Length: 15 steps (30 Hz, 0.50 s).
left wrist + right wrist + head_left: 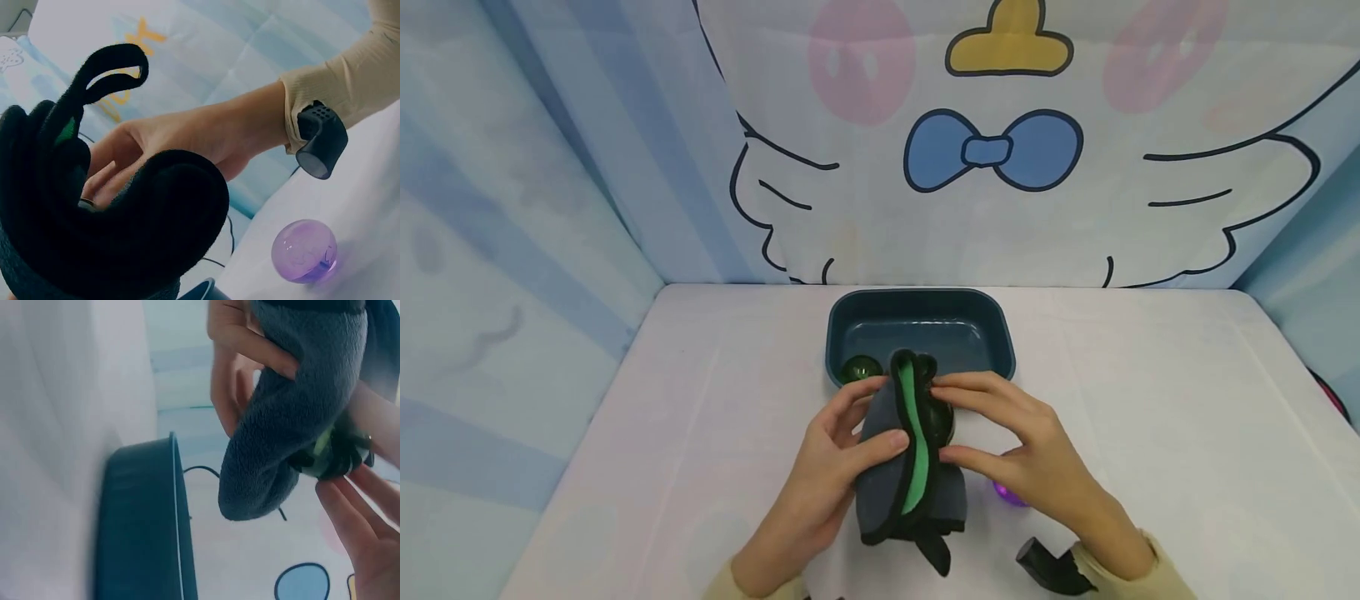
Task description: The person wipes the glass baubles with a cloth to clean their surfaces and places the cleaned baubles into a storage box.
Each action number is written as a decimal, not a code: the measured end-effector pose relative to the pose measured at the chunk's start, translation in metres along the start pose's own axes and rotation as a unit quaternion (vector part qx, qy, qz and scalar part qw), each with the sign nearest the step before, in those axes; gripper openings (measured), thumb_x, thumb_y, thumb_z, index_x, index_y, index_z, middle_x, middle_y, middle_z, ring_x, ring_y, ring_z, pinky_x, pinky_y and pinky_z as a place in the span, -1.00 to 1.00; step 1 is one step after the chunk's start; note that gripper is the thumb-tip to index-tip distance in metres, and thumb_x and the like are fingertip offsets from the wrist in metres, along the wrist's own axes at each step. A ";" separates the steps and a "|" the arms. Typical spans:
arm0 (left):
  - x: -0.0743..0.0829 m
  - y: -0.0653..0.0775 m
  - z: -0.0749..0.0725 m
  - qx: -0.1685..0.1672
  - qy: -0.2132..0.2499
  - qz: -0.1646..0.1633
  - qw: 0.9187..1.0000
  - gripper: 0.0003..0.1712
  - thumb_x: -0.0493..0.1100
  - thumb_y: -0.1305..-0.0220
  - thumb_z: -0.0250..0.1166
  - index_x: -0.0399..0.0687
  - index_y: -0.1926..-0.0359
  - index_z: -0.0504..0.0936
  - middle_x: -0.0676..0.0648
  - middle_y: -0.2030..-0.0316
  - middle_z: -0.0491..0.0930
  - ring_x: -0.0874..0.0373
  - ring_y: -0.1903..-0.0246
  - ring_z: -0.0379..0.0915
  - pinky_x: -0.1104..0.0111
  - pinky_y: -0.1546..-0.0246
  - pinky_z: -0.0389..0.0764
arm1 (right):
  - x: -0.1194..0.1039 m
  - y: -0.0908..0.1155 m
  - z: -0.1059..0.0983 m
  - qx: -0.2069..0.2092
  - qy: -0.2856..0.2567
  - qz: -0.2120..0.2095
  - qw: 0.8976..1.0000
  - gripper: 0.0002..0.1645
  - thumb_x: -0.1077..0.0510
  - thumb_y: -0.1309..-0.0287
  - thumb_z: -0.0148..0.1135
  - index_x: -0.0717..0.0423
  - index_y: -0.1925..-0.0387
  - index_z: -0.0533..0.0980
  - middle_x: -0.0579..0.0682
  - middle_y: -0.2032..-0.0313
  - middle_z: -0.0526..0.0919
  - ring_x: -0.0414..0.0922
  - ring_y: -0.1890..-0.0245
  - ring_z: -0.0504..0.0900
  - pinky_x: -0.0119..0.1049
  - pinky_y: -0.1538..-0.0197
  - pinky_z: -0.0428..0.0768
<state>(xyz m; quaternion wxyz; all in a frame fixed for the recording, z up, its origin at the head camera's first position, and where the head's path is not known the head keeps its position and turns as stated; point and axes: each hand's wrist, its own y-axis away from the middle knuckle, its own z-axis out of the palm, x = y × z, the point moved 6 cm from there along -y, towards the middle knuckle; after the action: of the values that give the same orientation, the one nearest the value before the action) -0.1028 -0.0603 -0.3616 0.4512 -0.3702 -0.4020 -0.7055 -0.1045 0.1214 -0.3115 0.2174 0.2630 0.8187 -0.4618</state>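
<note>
A grey-blue cloth [880, 442] with black edging, a green inner side and a small loop [145, 65] is folded and raised above the table. My left hand [827, 467] grips it from the left, thumb on the near face. On the other side, my right hand [1026, 433] holds a dark green, shiny ball [940, 421] against the cloth with its fingertips. The right wrist view shows this green ball [328, 453] partly covered by cloth, with fingertips right at its underside. Another green ball [861, 368] lies in the blue basin [1004, 333] behind the hands.
A clear purple ball [304, 251] rests on the white table [1187, 417], partly hidden under my right hand in the head view. A black camera mount [1051, 568] sits at my right sleeve. Printed curtains [865, 208] stand behind and beside the table.
</note>
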 end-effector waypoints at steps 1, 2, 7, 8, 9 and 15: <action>0.000 0.000 0.000 -0.001 0.002 -0.001 1.000 -0.27 -0.26 -0.12 0.44 0.01 -0.32 0.39 -0.20 -0.24 0.42 0.01 -0.03 0.55 0.24 -0.02 0.63 | 0.000 0.000 -0.001 -0.004 0.003 -0.010 1.000 -0.44 0.04 -0.12 0.43 0.17 -0.13 0.58 0.10 -0.10 0.62 -0.12 -0.15 0.59 -0.44 -0.21 0.51; 0.001 0.000 0.000 -0.001 0.003 -0.002 1.000 -0.27 -0.26 -0.13 0.44 0.01 -0.32 0.39 -0.20 -0.24 0.42 0.01 -0.03 0.55 0.24 -0.02 0.63 | 0.000 0.000 -0.001 -0.010 0.005 -0.013 1.000 -0.44 -0.01 -0.14 0.41 0.16 -0.13 0.59 0.10 -0.11 0.61 -0.12 -0.16 0.58 -0.44 -0.23 0.49; 0.001 0.000 0.001 -0.008 -0.003 0.007 1.000 -0.26 -0.25 -0.12 0.45 0.01 -0.32 0.38 -0.20 -0.26 0.41 0.00 -0.06 0.53 0.22 -0.03 0.62 | 0.004 0.002 0.001 -0.023 -0.014 0.022 0.999 -0.46 0.14 -0.09 0.45 0.18 -0.13 0.58 0.12 -0.11 0.61 -0.15 -0.17 0.58 -0.40 -0.18 0.55; 0.001 0.000 0.002 -0.012 -0.008 0.012 1.000 -0.26 -0.25 -0.12 0.46 0.01 -0.32 0.38 -0.19 -0.26 0.40 -0.01 -0.07 0.52 0.22 -0.04 0.61 | 0.006 0.003 0.002 -0.019 -0.027 0.034 0.999 -0.45 0.22 -0.05 0.47 0.21 -0.13 0.57 0.14 -0.09 0.61 -0.16 -0.16 0.59 -0.38 -0.14 0.58; 0.001 0.000 0.003 -0.015 -0.013 0.018 1.000 -0.25 -0.25 -0.12 0.46 0.02 -0.32 0.38 -0.19 -0.27 0.40 -0.02 -0.09 0.51 0.21 -0.06 0.61 | 0.007 0.003 0.002 -0.014 -0.043 0.051 0.998 -0.43 0.30 -0.02 0.47 0.23 -0.13 0.57 0.15 -0.08 0.61 -0.17 -0.14 0.60 -0.36 -0.10 0.61; 0.001 0.001 0.005 -0.018 -0.034 0.044 0.998 -0.25 -0.27 -0.11 0.47 0.05 -0.32 0.38 -0.12 -0.31 0.37 -0.04 -0.19 0.45 0.18 -0.11 0.57 | 0.016 0.007 0.003 0.008 -0.105 0.162 0.981 -0.42 0.42 -0.05 0.39 0.20 -0.17 0.55 0.13 -0.07 0.65 -0.24 -0.07 0.64 -0.30 0.08 0.69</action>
<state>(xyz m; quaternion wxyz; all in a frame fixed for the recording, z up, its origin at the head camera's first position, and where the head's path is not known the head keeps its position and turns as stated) -0.1015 -0.0564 -0.3586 0.4611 -0.4196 -0.3880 -0.6789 -0.1118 0.1253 -0.3275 0.3721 0.3442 0.7337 -0.4524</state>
